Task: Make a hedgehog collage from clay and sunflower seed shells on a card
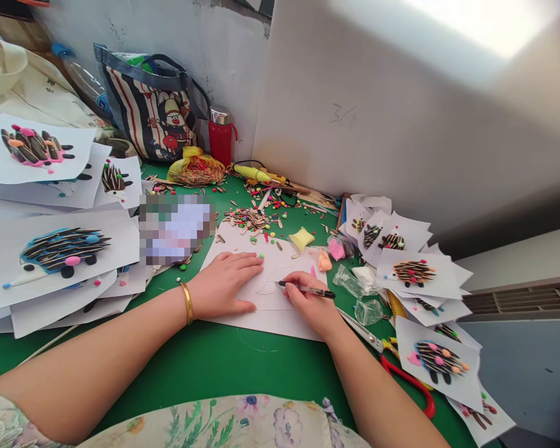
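Note:
A white sheet of paper lies on the green tabletop, with a thin curved outline drawn on it. My left hand rests flat on the left part of the sheet, fingers stretched out, a gold bangle at the wrist. In my right hand is a black pen, its tip touching or just above the paper by the drawn line. A small green ball sits by my left fingertips. Yellow clay, orange clay and pink clay lie just beyond the sheet.
Sunflower seeds and coloured beads are scattered behind the paper. Red-handled scissors lie right of my right forearm. Stacks of seed-hedgehog pictures stand on both sides. A red flask and a striped bag stand at the back.

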A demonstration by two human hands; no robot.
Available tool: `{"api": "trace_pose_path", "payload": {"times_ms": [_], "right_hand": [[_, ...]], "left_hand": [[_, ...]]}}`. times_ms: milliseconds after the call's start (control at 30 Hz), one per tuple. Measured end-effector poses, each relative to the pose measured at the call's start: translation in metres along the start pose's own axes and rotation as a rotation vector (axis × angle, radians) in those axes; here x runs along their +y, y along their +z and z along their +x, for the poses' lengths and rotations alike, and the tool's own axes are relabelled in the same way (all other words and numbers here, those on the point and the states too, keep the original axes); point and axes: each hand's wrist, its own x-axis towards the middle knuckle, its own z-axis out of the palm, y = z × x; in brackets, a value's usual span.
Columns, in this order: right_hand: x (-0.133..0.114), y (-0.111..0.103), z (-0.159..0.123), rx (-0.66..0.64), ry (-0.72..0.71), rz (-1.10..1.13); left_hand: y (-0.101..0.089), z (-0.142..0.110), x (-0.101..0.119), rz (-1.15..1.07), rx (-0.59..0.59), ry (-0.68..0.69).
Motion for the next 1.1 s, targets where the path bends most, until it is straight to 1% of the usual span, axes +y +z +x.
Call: {"api": "trace_pose_path", "payload": {"times_ms": [300,467,700,800,933,1100], "right_hand": [[-0.0048,-0.0012,0.0007,-0.024,0.030,-0.023],[-0.0043,-0.0010,0.0004,-0.020,0.019,-0.068],[-0.0044,-0.0091,0.0024,0.093,0.058,-0.038],[-0.0050,-0.0089,0.0024,0.054,0.089,-0.013],[-0.0056,-0.0043,0.0012,-0.018,0.081,-0.040],[-0.0056,-0.0030,0.0012,-0.031,0.081,-0.079]], "left_hand": [[0.0002,0.0000,-0.0004,0.009,-0.017,-0.005],[-0.0002,-0.0001,-0.0005,0.009,-0.018,-0.005],[-0.0005,-0.0002,-0.0003,0.003,-0.018,-0.009],[0.0000,0.0000,-0.0002,0.005,-0.017,-0.008],[0.0001,0.0000,-0.0002,0.002,-0.013,-0.006],[-0.0005,0.0000,-0.0003,-0.002,-0.020,-0.010]]}}
